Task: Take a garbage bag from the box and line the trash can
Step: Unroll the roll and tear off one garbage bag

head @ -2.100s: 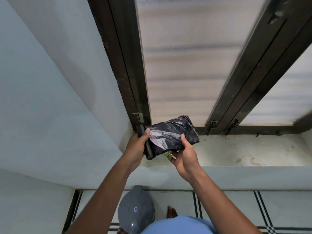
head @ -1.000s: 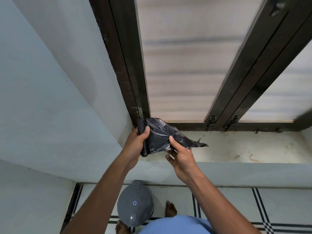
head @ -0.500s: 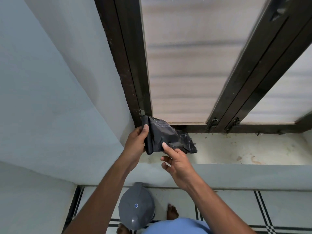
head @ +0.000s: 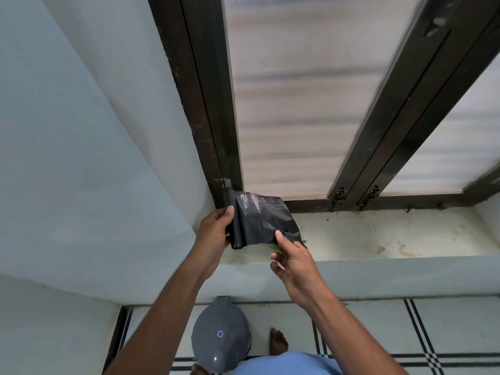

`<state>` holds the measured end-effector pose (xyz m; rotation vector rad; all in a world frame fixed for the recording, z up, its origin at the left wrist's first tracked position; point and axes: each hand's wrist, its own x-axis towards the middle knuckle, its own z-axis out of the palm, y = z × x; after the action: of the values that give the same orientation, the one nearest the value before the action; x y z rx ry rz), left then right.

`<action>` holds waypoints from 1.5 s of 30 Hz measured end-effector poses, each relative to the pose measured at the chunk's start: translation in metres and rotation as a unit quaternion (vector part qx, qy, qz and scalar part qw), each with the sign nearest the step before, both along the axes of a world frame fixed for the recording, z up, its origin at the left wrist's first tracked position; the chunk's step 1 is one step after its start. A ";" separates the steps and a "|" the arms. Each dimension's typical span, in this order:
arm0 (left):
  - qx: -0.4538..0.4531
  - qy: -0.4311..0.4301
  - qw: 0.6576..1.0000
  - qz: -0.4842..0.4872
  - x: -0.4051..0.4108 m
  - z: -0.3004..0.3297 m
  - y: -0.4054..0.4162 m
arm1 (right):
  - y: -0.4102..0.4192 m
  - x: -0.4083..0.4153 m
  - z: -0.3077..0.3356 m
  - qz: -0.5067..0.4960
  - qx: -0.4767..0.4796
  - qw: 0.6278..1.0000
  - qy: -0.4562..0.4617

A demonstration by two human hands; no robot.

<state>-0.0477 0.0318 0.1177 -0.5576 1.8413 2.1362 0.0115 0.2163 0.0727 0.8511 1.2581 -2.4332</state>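
A black roll of garbage bags (head: 234, 220) is held upright over the window sill, gripped by my left hand (head: 215, 231) with the thumb on its front. One black bag (head: 266, 220) is unrolled to the right of the roll. My right hand (head: 293, 259) pinches the bag's lower right edge between thumb and fingers. A grey lidded trash can (head: 220, 338) stands on the floor below, between my arms. No box is visible.
A stained pale sill (head: 378, 234) runs under a dark-framed window (head: 351, 169) with frosted panes. A light wall (head: 81, 158) closes the left side. Tiled floor (head: 446, 328) with dark stripes lies below; a bare foot (head: 278, 341) stands beside the can.
The loose bag, earlier crumpled and drawn out to a point on the right, now lies flatter beside the roll. My right hand has shifted its hold to the bag's lower right edge.
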 end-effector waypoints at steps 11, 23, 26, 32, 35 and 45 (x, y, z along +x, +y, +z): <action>-0.026 0.028 0.997 -0.068 0.005 0.004 -0.008 | -0.021 0.009 0.007 0.047 0.007 0.998 0.037; 0.032 -0.007 0.998 -0.053 0.009 -0.002 -0.015 | -0.018 0.005 -0.003 -0.074 0.037 0.996 -0.021; 0.025 -0.008 0.998 -0.057 0.007 -0.003 -0.015 | -0.017 0.007 -0.004 -0.065 0.033 0.997 -0.028; 0.049 0.010 0.996 -0.076 0.006 -0.006 -0.011 | -0.026 0.013 0.003 0.057 0.040 0.998 0.007; 0.070 0.020 0.993 -0.093 0.008 -0.003 -0.011 | -0.032 0.008 0.003 0.061 0.055 0.997 0.009; 0.039 -0.003 0.993 -0.112 0.002 -0.007 -0.004 | -0.035 0.000 -0.004 0.057 0.179 0.979 0.084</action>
<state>-0.0461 0.0280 0.1109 -0.3223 1.7183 2.0455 0.0113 0.1818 0.0686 0.6443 1.7924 -2.2614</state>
